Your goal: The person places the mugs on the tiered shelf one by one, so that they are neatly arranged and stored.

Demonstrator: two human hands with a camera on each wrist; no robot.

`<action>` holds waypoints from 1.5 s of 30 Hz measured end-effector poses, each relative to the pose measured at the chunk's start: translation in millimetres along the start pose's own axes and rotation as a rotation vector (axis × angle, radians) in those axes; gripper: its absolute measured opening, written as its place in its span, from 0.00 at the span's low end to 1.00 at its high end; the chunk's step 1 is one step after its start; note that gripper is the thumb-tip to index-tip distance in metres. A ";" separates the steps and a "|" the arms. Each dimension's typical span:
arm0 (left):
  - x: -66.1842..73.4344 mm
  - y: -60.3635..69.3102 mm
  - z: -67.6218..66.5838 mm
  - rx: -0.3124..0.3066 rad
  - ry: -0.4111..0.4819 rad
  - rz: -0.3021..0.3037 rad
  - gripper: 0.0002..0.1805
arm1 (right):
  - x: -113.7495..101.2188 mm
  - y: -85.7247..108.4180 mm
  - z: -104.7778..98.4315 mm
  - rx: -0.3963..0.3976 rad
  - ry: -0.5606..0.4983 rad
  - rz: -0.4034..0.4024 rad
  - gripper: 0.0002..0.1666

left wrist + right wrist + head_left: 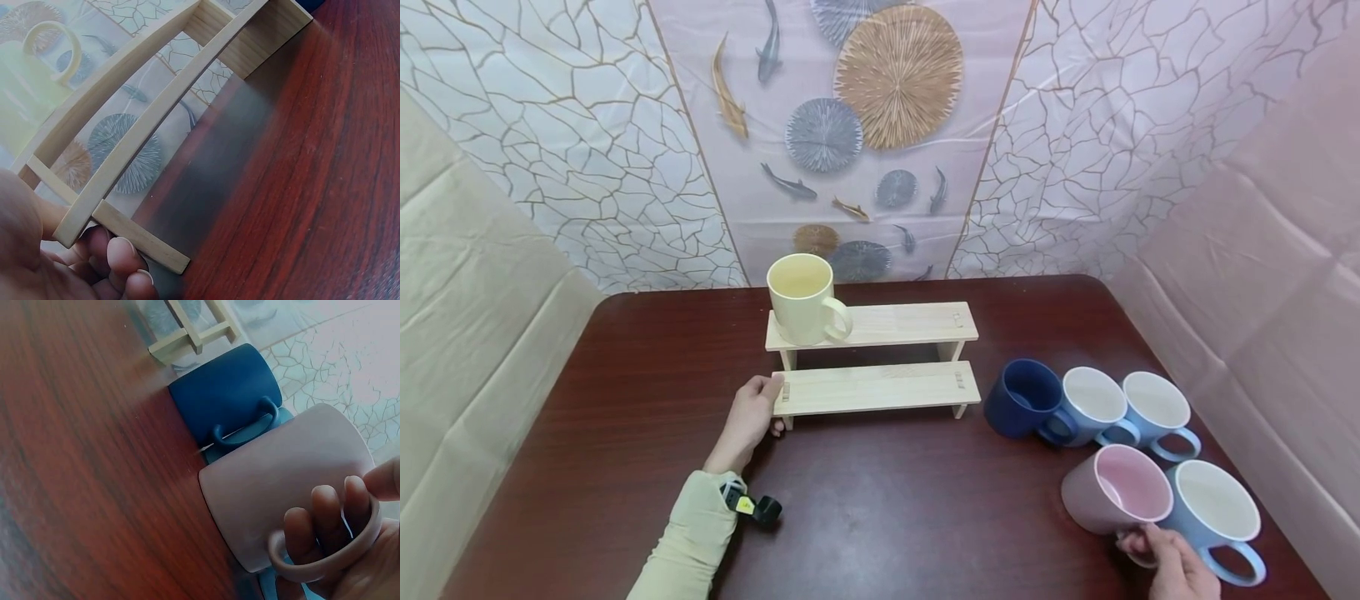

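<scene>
A two-tier wooden shelf [872, 389] stands toward the back of the table. My left hand [754, 410] grips the left end of its lower board, thumb on top and fingers curled beneath, as the left wrist view shows. On the upper board's left end sits a yellow mug [801, 300], handle to the right. At the right, my right hand [1176, 560] holds a pink mug [1086, 492] by its handle [325, 565], fingers hooked through it. The pink mug tilts slightly in the head view; whether its base touches the table I cannot tell.
A dark blue mug [1018, 400] stands right of the shelf. Beside it are two light blue mugs [1093, 400], [1153, 408] in a row. Another light blue mug [1213, 508] stands right of the pink one. Fabric walls [1247, 275] border the table.
</scene>
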State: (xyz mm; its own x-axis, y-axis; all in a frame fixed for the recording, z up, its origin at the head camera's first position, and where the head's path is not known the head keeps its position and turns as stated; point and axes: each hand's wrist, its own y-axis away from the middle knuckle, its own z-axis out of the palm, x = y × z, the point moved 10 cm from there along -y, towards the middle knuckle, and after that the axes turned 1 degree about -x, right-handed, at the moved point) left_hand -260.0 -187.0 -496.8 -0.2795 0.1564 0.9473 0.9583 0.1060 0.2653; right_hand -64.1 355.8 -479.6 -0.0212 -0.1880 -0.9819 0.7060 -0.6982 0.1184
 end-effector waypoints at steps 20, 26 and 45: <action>-0.6 -0.9 -0.7 0.017 -0.008 0.006 0.20 | 41.9 -27.7 -9.9 -0.017 -0.172 -0.041 0.23; -1.4 -1.3 -0.7 0.015 -0.014 0.007 0.20 | 55.7 -32.5 -19.7 0.136 -0.187 0.056 0.23; -2.3 -1.4 -0.6 0.012 -0.003 0.014 0.20 | -29.8 21.5 55.4 -0.085 -0.041 -0.016 0.22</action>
State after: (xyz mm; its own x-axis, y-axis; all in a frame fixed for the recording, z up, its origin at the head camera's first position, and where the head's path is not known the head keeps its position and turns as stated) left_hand -260.7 -188.1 -499.2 -0.2659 0.1606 0.9505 0.9614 0.1159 0.2494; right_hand -87.5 308.2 -439.6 -0.0604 -0.2070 -0.9765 0.7632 -0.6401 0.0885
